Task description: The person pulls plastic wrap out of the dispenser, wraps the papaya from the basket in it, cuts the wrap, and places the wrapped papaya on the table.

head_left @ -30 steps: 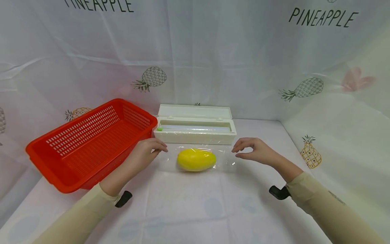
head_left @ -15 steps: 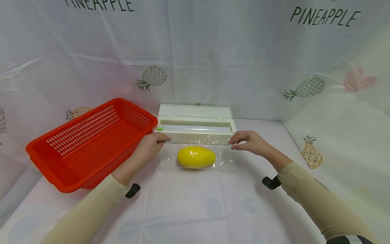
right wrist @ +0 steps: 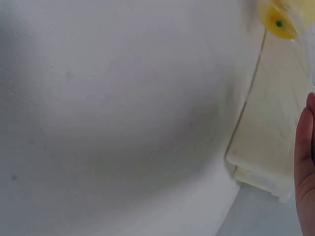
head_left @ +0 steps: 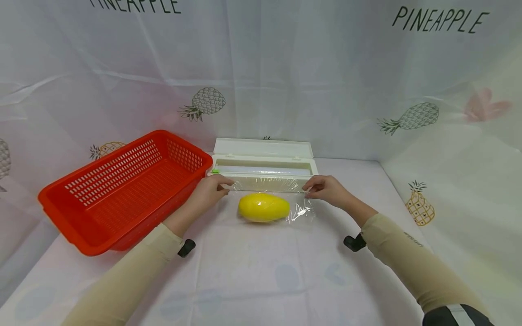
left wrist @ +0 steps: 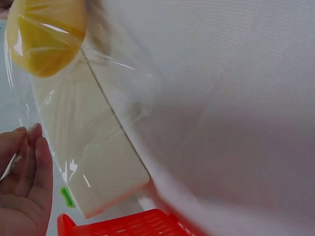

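Observation:
A yellow oval fruit (head_left: 264, 207) lies on a sheet of clear cling film (head_left: 302, 212) in front of a white cling film box (head_left: 265, 183). In the right wrist view a small green spot marks the fruit's end. My left hand (head_left: 210, 192) pinches the film near its far left corner, thumb against fingers. At the opposite corner, my right hand (head_left: 328, 192) pinches the film too. Between them the film stretches across the box's front face. The left wrist view has the film draped over the fruit (left wrist: 47, 37), wrinkled and shiny.
The box's lid (head_left: 263, 147) stands raised at the back, with a film roll (head_left: 263, 170) inside and a green slider (head_left: 215, 171) at the left end. A red plastic basket (head_left: 122, 194) stands close by my left forearm. Behind the table hangs a pineapple-print curtain (head_left: 285, 68).
Both hands have moved away from me towards the box and slightly closer together. The film's far edge has come up with them in front of the box, while the fruit stays nearly in place.

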Demonstrator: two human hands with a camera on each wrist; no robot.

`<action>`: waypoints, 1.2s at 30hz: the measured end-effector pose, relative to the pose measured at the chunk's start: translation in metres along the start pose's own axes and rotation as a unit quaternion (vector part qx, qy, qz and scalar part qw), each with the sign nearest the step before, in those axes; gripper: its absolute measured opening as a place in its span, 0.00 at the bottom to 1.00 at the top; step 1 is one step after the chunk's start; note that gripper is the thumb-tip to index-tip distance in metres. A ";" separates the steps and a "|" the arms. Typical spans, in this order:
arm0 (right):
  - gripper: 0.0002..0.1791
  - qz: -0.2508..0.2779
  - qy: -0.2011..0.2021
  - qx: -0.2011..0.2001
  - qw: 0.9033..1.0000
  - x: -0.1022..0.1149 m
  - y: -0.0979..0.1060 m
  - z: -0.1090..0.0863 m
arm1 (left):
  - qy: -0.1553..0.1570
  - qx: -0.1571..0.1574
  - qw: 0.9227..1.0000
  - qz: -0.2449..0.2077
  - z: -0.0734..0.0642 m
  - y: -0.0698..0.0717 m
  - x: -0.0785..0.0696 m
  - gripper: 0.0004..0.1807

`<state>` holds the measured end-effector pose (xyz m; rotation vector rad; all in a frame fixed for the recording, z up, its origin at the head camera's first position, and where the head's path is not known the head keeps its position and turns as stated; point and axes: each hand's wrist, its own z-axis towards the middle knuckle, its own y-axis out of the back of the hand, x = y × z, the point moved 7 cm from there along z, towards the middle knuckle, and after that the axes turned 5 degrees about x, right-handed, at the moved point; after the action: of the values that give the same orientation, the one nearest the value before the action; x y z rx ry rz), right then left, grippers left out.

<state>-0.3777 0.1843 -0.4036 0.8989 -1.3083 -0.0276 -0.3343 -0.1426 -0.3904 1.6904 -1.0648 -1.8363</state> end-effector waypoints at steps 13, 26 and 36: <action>0.13 -0.037 -0.039 0.036 0.998 -0.019 -0.023 0.002 | 0.055 0.076 0.995 0.019 0.013 -0.030 0.023 0.16; 0.11 -0.044 -0.060 0.092 0.993 -0.030 -0.044 -0.004 | 0.037 0.127 0.991 0.031 0.005 -0.043 0.016 0.16; 0.06 -0.114 -0.027 0.091 0.989 -0.024 -0.044 -0.021 | 0.040 0.137 0.989 0.026 0.004 -0.049 0.018 0.16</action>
<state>-0.3478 0.1785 -0.4485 1.2072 -1.2660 -0.1128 -0.3324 -0.1246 -0.4397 1.8508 -1.3635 -1.6343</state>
